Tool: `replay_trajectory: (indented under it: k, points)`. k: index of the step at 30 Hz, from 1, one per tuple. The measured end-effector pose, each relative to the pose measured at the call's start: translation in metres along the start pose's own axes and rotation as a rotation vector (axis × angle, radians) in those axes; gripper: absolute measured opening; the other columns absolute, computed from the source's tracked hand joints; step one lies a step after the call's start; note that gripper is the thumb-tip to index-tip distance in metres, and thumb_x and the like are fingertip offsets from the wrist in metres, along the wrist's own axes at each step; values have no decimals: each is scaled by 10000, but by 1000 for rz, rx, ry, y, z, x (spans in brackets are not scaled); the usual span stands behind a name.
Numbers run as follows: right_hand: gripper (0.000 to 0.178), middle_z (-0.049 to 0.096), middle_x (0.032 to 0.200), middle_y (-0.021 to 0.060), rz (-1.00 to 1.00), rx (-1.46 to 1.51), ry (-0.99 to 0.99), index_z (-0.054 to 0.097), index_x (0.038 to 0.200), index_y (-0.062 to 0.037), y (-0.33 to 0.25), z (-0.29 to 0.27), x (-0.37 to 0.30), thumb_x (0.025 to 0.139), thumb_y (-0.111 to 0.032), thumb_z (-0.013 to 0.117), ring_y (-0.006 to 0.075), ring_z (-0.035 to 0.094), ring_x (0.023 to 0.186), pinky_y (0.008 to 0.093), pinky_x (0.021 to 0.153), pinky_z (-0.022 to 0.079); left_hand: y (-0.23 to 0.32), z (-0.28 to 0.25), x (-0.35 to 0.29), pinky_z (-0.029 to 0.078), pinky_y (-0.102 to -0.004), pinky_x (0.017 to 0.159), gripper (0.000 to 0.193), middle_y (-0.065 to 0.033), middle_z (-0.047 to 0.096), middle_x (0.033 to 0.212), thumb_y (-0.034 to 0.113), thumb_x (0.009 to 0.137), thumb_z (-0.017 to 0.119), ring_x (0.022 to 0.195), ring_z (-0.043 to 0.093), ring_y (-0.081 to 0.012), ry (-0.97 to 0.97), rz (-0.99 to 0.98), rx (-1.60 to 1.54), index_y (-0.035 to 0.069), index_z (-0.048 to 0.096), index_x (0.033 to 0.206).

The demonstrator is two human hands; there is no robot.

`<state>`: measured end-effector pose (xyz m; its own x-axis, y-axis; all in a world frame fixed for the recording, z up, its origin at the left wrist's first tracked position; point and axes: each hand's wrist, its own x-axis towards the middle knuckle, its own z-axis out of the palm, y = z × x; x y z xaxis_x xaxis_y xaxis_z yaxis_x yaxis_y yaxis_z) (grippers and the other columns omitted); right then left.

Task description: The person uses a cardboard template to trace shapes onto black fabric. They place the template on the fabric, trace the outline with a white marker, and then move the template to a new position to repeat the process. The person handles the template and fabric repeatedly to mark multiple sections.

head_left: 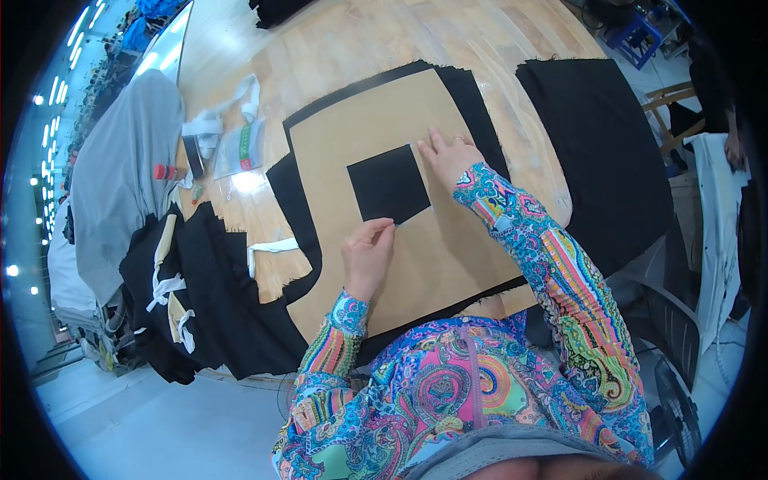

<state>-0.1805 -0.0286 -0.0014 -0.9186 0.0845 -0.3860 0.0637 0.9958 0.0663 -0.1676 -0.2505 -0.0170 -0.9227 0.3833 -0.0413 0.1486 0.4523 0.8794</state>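
A tan cardboard pattern piece [328, 152] lies on black fabric [472, 96] on the wooden table in front of me. In its middle shows a black, pocket-shaped area [390, 184]; whether this is a cut-out or a piece on top, I cannot tell. My left hand [368, 258] is at the lower edge of that area, thumb and forefinger pinched together. What they hold, if anything, is too small to make out. To the right of the black area, my right hand [450, 160] rests on the cardboard with its fingers stretched out.
More black fabric [596, 152] hangs over the table's right edge. At left lie black pieces [212, 288] with white strips, grey cloth [124, 184], a clear plastic packet [240, 150] and a small red-capped container [166, 172]. A blue stool [636, 38] stands far right.
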Motion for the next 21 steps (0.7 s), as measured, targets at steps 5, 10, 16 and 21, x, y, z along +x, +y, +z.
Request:
replay_trajectory:
  k: [5,10,16,21]
  points:
    - [597,233,1455,140,6,13,-8,285,1393,-152,1,0,0,840,-102,502,373,534,1068,410,930,433,3,1,2,488,-207,628,119,-56,667,752,69,813,633,678,619,-84,-21,17,99,-15,667,891]
    - [588,229,1457,136,1,41,-6,286,1391,-154,2,2,1,843,-104,495,381,523,1082,407,941,430,-4,-10,5,482,-212,610,129,-65,669,736,81,811,631,653,614,-81,53,24,171,-12,667,893]
    - [583,230,1456,135,7,47,3,286,1391,-158,3,6,2,847,-104,490,385,514,1094,407,941,430,-15,-34,11,485,-215,625,141,-71,673,752,82,819,617,663,613,-79,104,-9,223,-25,663,899]
    - [591,233,1454,138,8,44,2,288,1391,-158,3,4,1,842,-105,499,382,520,1081,404,932,434,-10,-30,11,489,-220,629,126,-85,670,772,69,815,620,684,624,-100,70,-31,93,-15,659,900]
